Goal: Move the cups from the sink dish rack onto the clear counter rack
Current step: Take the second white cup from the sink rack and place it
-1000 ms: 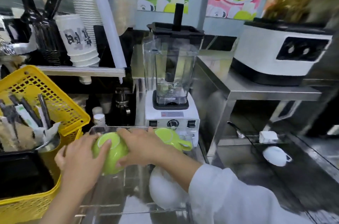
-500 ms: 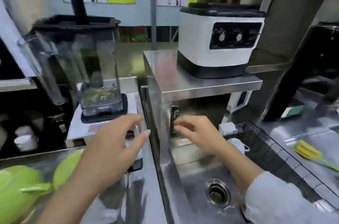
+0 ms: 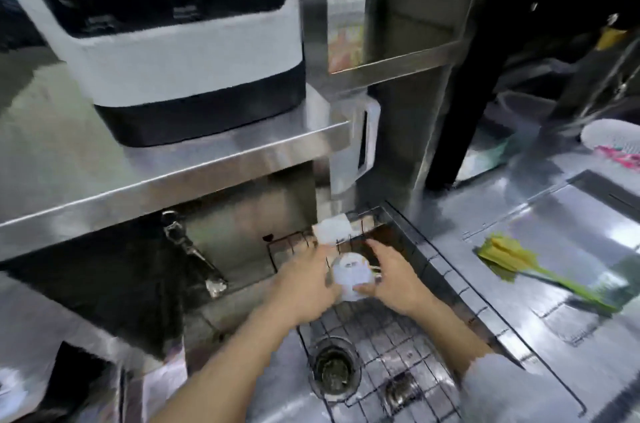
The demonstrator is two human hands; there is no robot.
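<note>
Over the sink rack [image 3: 398, 367], both hands now clasp a white cup [image 3: 351, 275].

A cup [image 3: 351, 275] sits between the left hand [image 3: 304, 287] and right hand [image 3: 398, 280], over the wire rack [image 3: 398, 353]. A brush [image 3: 540, 272] lies right of the right hand; the faucet [image 3: 194, 253] left of the left.

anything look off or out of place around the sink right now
Nothing stands out. Both hands, left hand and right hand, close on the white cup over the wire rack; no spill or breakage shows, though the frame is blurred.
</note>
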